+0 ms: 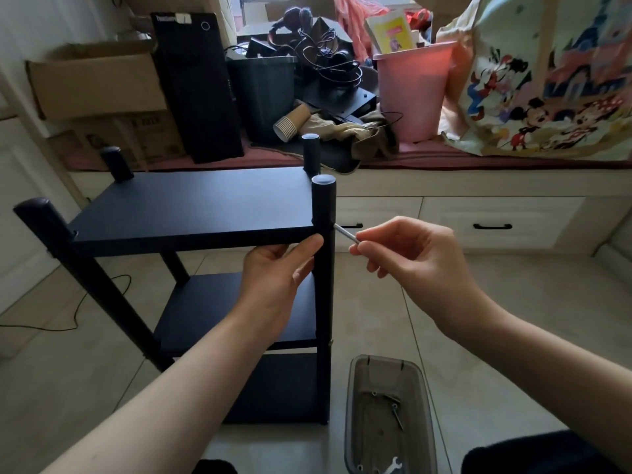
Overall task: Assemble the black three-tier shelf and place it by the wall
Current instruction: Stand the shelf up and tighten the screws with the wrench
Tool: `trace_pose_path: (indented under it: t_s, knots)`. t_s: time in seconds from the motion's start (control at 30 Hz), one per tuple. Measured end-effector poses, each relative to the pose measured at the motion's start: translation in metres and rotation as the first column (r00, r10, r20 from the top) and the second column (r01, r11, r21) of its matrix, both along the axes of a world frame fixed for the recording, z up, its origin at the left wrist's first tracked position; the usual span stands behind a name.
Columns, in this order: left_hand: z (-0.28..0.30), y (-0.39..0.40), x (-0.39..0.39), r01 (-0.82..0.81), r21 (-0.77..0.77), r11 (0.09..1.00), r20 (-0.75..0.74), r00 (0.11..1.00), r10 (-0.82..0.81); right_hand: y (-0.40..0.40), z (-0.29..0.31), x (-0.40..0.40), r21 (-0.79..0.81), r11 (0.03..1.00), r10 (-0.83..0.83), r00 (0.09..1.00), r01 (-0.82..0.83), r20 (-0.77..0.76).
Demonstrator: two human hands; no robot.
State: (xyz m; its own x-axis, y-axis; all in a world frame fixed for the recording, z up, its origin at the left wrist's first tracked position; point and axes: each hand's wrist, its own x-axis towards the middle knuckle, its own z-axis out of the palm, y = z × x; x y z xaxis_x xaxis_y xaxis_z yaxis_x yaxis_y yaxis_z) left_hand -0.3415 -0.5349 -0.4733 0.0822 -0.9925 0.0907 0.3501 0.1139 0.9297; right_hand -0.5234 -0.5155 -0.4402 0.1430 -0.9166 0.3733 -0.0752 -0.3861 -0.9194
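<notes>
Right hand: the right hand (407,249) pinches a slim silver tool (345,233) between thumb and fingertips; the tool's far tip meets the near right post (324,254) at the level of the top board.
Left hand: the left hand (277,278) grips the front edge of the top board (195,206) just beside that post, fingers curled under the edge, thumb lying along it.
Shelf: the black three-tier shelf (205,268) stands upright on the tiled floor (513,302), three boards seated between four round posts, the post tops rising above the top board.
Position: the shelf stands in open floor, in front of the low window bench (444,186) with its white drawers, apart from it.
Parts tray: a clear plastic tray (424,422) lies on the floor near the right foot of the shelf; it holds loose screws (396,413) and a small flat wrench (393,466).
Bench contents: a black computer tower (198,90), cardboard boxes (99,83), a dark bin (263,94), a pink bin (413,94), a stack of paper cups (290,124), tangled cables (335,63) and a cartoon-print bag (547,80).
Floor: a thin black cable (85,302) trails at left.
</notes>
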Motion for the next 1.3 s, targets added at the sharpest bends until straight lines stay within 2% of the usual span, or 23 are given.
trace_pose_path:
  t_s: [0.63, 0.77, 0.9, 1.13, 1.3]
  knots:
    - [-0.001, 0.000, 0.006, 0.006, -0.016, 1.000, 0.093, 0.996, -0.005, -0.013, 0.000, 0.012, -0.102, 0.994, -0.045, 0.998, 0.041, -0.037]
    - [-0.002, -0.002, 0.010, -0.005, -0.022, 1.000, 0.117, 0.993, 0.008, -0.013, 0.002, 0.012, -0.183, 0.980, -0.104, 0.981, 0.073, -0.163]
    - [-0.002, -0.002, 0.010, -0.003, -0.021, 1.000, 0.112, 0.994, 0.005, -0.012, 0.003, 0.014, -0.360, 0.924, -0.260, 0.901, 0.128, -0.347]
    - [-0.002, -0.001, 0.009, -0.007, -0.008, 1.000, 0.122, 0.992, 0.008, -0.012, 0.005, 0.014, -0.369, 0.922, -0.262, 0.892, 0.119, -0.369]
    - [-0.001, 0.000, 0.008, -0.004, -0.005, 1.000, 0.128, 0.992, 0.005, -0.009, 0.007, 0.014, -0.566, 0.824, -0.363, 0.804, 0.040, -0.471]
